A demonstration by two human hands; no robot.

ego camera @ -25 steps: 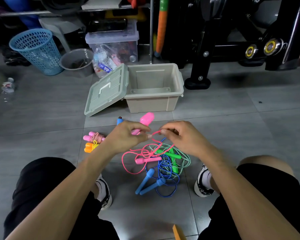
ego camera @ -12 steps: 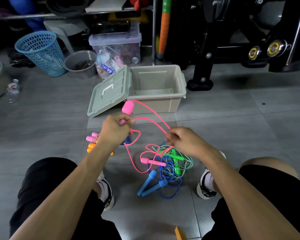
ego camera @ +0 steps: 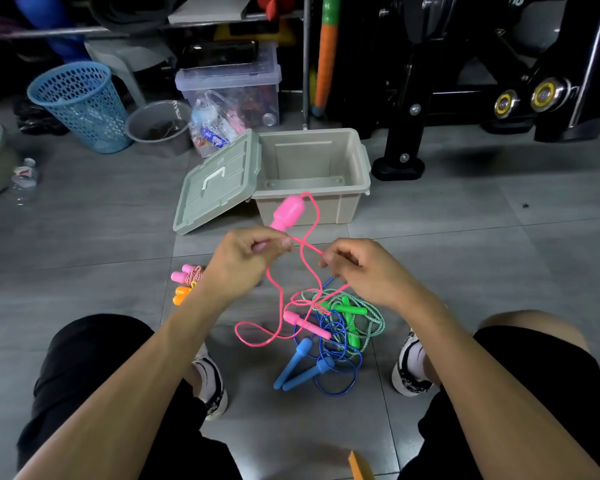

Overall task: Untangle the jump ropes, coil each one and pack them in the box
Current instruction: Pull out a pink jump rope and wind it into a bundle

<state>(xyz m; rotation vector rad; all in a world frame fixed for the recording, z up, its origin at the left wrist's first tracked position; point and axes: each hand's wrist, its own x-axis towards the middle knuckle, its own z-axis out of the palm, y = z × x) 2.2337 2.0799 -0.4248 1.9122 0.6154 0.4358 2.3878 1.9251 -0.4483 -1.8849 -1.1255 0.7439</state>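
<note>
Two hands are engaged: the pink handle point(ego camera: 289, 210) is gripped upright in the left hand point(ego camera: 243, 261), the pink cord point(ego camera: 310, 251) is pinched by the right hand point(ego camera: 364, 271), and the tangled pile point(ego camera: 333, 327) lies on the floor directly below, nearer the right.

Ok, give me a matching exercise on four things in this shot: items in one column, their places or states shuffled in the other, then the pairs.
Items:
1. pink handle
2. blue handles
3. lid
4. blue basket

Places or states:
A. leaning against the box's left side
B. standing upright at far left, beyond the box
C. held up by the left hand
D. lying on the floor tiles near the person's feet

Pairs: 1-C, 2-D, 3-A, 4-B
</note>
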